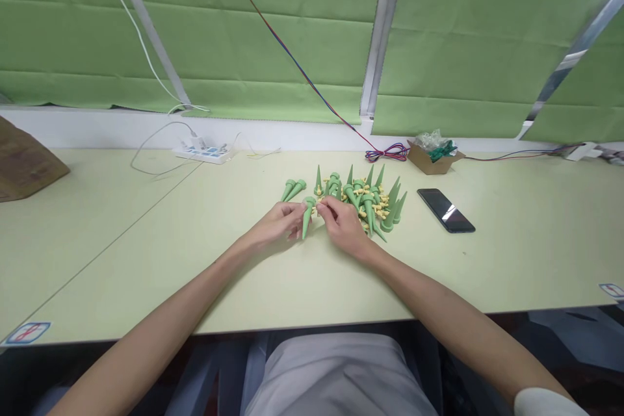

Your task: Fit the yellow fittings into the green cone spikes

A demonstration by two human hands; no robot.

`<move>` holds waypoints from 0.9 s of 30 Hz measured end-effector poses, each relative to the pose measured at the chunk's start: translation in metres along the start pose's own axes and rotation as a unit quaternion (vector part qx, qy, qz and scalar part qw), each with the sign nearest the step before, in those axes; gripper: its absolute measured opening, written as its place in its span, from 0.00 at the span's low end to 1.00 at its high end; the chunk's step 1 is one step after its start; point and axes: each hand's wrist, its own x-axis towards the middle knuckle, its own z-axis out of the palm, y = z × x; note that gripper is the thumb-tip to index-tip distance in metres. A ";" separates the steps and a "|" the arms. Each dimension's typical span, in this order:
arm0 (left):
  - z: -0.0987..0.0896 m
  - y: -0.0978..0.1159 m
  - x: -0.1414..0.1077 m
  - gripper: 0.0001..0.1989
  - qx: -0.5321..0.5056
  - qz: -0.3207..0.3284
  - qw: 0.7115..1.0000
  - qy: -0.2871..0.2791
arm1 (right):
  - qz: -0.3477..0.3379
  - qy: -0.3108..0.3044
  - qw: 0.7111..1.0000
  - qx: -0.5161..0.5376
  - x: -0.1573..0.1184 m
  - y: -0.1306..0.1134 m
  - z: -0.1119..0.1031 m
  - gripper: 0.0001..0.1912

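A green plastic watering spike (pixel 307 218) points tip-down in my left hand (pixel 283 221), its ribbed cap uppermost. Close beside it, my right hand (pixel 344 224) pinches at a small pale yellow piece by the cap; the fingers hide most of that piece. Just past my right hand lies a heap of similar green spikes (pixel 369 208) with small yellow valve pieces (pixel 381 213) among them. Two more green spikes (pixel 294 190) lie side by side beyond my left hand.
A black phone (pixel 446 210) lies right of the heap. Behind it stands a small cardboard box (pixel 431 164) holding clear and green plastic. A coiled cable (pixel 387 153), a white power strip (pixel 205 153) and a brown paper bag (pixel 29 162) line the table's back and left.
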 end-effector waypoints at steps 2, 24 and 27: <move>0.000 0.001 -0.001 0.27 0.017 0.014 1.000 0.010 | 0.005 -0.001 1.000 -0.004 0.000 -0.001 0.000 0.15; 0.006 0.006 -0.002 0.21 0.132 0.105 0.977 0.130 | 0.069 0.031 0.997 0.030 0.005 0.000 0.000 0.22; 0.004 0.007 -0.002 0.18 0.081 0.107 0.980 0.150 | 0.060 0.049 0.997 0.018 0.005 -0.003 -0.003 0.21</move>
